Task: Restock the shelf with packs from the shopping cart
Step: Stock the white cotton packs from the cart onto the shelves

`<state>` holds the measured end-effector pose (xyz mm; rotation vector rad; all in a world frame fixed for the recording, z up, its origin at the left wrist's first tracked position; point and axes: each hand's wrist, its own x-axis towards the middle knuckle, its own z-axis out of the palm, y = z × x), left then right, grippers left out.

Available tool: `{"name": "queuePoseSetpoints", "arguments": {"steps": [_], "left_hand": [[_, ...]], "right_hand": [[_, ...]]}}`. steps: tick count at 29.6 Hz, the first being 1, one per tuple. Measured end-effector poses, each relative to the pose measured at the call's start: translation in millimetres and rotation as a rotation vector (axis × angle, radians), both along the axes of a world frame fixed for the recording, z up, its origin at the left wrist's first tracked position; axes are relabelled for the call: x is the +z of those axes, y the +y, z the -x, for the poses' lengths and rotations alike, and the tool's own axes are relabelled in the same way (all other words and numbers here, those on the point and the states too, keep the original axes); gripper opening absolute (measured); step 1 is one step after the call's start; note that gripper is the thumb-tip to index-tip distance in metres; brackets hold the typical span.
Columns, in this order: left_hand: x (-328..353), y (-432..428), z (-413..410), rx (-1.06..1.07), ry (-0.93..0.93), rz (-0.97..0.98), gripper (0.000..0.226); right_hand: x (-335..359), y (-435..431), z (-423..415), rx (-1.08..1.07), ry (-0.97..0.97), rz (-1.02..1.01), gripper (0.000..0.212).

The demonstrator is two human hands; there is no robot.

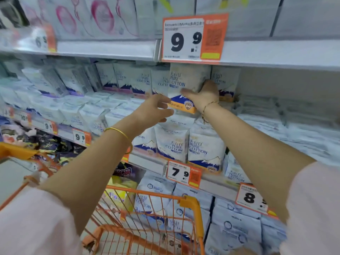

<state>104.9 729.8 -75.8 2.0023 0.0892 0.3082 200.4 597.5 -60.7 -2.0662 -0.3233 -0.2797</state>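
The right hand (204,94) grips a white soft pack with a blue mountain and an orange band (185,83), thumb across its front. The pack is upright just under the grey upper shelf rail (276,54). The left hand (156,109), fingers loosely spread, is beside its lower corner. Standing white packs (143,80) flank it, and bare shelf wall (276,83) opens rightward. An orange wire shopping cart (191,214) sits below.

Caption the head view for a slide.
Right hand holds a Pure Cotton pack at the shelf, left hand open beside it, orange cart below.
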Motion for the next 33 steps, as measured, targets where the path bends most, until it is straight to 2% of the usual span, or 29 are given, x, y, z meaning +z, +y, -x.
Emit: {"name": "queuePoseSetpoints", "arguments": {"steps": [5,10,18,21,24,26,28,30,33], "left_hand": [[-8,2,-2,-0.009,0.016,-0.03,0.037],[-12,3,-1,0.008,-0.004,-0.026,0.034],[-6,5,10,0.029,-0.058,-0.02,0.028],[-5,6,25,0.026,-0.056,0.08,0.016],[-6,7,59,-0.062,-0.006,0.188,0.012],[-13,14,87,-0.158,0.092,0.144,0.012],[-29,28,114,-0.266,0.271,0.096,0.013],[-52,43,135,-0.38,0.489,0.039,0.013],[-95,53,155,-0.489,0.826,-0.097,0.015]], "right_hand": [[-16,7,-19,-0.026,0.042,0.111,0.075],[-27,10,-24,-0.069,0.021,0.046,0.071],[-28,9,-16,-0.124,0.017,0.062,0.082],[-26,4,-3,-0.132,-0.038,0.002,0.071],[-27,-2,37,-0.054,-0.153,-0.11,0.044],[-36,-5,83,0.13,-0.148,-0.137,0.029],[-53,-4,133,0.357,-0.074,-0.12,0.018],[-76,2,167,0.509,0.018,-0.073,0.014],[-130,14,201,0.616,0.133,0.055,0.014]]}}
